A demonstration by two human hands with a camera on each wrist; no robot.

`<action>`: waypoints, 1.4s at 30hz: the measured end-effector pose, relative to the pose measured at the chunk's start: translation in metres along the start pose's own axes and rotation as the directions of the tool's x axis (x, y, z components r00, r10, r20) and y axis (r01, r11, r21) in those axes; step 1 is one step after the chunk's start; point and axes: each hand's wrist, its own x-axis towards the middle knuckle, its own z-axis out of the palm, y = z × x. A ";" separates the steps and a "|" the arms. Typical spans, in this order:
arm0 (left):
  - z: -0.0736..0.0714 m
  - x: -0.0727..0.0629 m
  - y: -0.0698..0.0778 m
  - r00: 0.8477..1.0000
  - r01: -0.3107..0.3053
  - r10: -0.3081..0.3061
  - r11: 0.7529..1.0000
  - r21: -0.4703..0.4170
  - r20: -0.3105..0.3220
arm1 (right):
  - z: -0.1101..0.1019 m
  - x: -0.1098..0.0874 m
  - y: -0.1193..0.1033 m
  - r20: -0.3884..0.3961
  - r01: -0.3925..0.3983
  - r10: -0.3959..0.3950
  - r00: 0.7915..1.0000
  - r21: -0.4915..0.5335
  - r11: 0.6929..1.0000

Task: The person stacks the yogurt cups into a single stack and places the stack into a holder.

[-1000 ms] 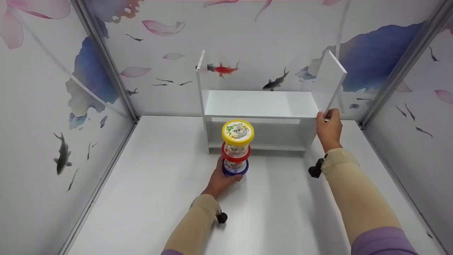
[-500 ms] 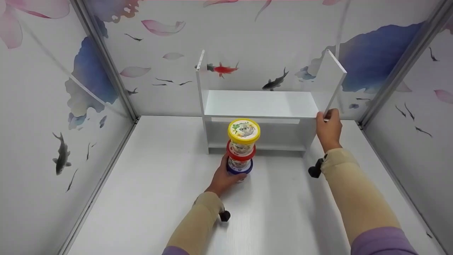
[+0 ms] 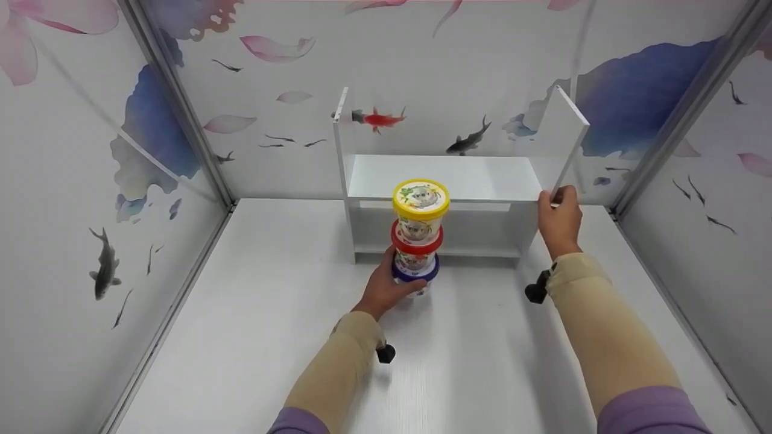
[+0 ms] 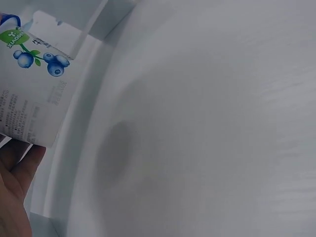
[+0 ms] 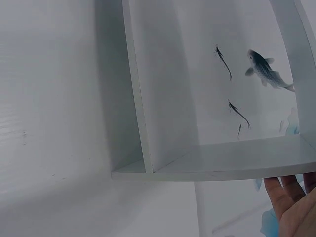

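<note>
Three small tubs stand in one upright stack: a yellow-lidded tub (image 3: 421, 202) on top, a red-lidded tub (image 3: 416, 247) in the middle, a blue-lidded tub (image 3: 415, 274) at the bottom. My left hand (image 3: 389, 289) grips the bottom tub from the left and front, carrying the stack above the table. Blueberries are printed on the bottom tub (image 4: 34, 84) in the left wrist view. My right hand (image 3: 560, 222) holds the right side panel of the white shelf (image 3: 446, 178) at its front edge. Its fingers (image 5: 279, 197) lie against the panel's outer face in the right wrist view.
The shelf has an upper board and a lower compartment (image 3: 476, 232), with an open top between two side panels. It stands on a white table (image 3: 283, 301) near the back wall. Printed wall panels (image 3: 253, 144) with fish and petals enclose the table's back and sides.
My left hand has raised the stack and moved it slightly right and toward the shelf; the top tub now overlaps the upper board in the head view. My right hand has stayed in place.
</note>
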 end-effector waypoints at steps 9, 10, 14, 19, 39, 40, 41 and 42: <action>-0.010 0.005 0.026 1.000 -0.026 0.027 0.999 0.037 -0.008 | 0.000 -0.002 0.001 0.001 0.006 -0.006 1.000 0.017 1.000; -0.011 0.006 0.028 0.999 -0.037 0.038 0.999 0.037 -0.010 | 0.001 -0.002 0.001 -0.001 0.014 -0.014 1.000 0.014 1.000; -0.015 0.009 0.038 0.997 -0.079 0.080 0.996 0.047 -0.016 | 0.001 -0.002 0.002 -0.011 0.035 -0.035 0.999 0.008 0.999; -0.020 0.013 0.051 0.994 -0.111 0.111 0.993 0.039 -0.019 | 0.001 -0.002 0.001 -0.010 0.030 -0.029 1.000 0.007 1.000; -0.040 0.031 0.115 0.970 -0.238 0.241 0.969 0.070 -0.032 | 0.000 -0.004 -0.001 0.006 -0.001 0.001 1.000 0.005 1.000; -0.040 0.032 0.119 0.968 -0.245 0.247 0.967 0.072 -0.034 | 0.000 -0.004 -0.001 0.003 0.004 -0.004 1.000 0.006 1.000; -0.041 0.034 0.123 0.967 -0.251 0.253 0.965 0.071 -0.035 | 0.000 -0.004 -0.001 0.001 0.009 -0.009 1.000 0.006 1.000; -0.042 0.035 0.127 0.967 -0.250 0.252 0.966 0.072 -0.032 | 0.001 -0.004 -0.001 -0.004 0.014 -0.014 1.000 0.007 1.000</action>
